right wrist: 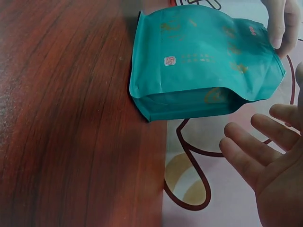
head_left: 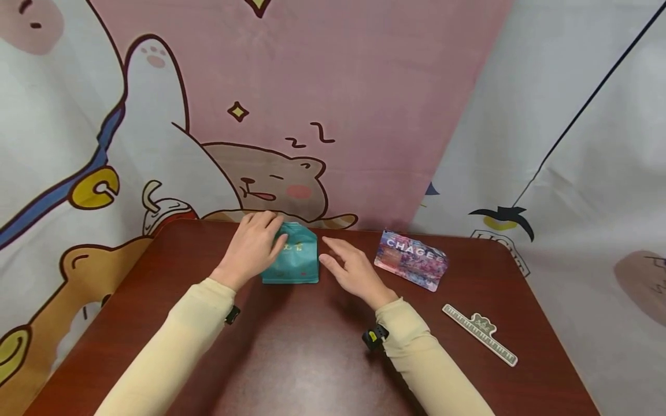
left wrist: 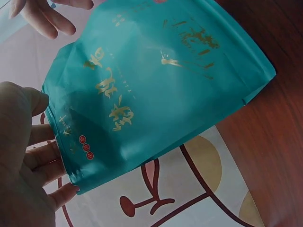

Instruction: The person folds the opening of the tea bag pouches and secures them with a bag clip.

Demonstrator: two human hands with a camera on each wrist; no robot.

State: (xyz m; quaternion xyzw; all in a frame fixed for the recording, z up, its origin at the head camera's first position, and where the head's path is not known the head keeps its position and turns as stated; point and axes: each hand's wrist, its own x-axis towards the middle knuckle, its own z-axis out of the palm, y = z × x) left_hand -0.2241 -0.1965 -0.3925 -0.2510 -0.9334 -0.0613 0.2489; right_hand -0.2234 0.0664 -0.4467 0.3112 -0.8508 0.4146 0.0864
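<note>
A teal pouch with gold lettering stands at the back of the brown table. My left hand grips its top edge, thumb on the printed face and fingers behind, as the left wrist view shows on the pouch. To the right of the pouch is my right hand, apart from it with fingers extended. In the right wrist view that hand has its palm showing and holds nothing, beside the side fold of the pouch.
A purple and blue printed packet lies at the back right of the table. Nearer the right edge lies a long pale clip with ruler-like marks. A cartoon-printed cloth hangs right behind the table.
</note>
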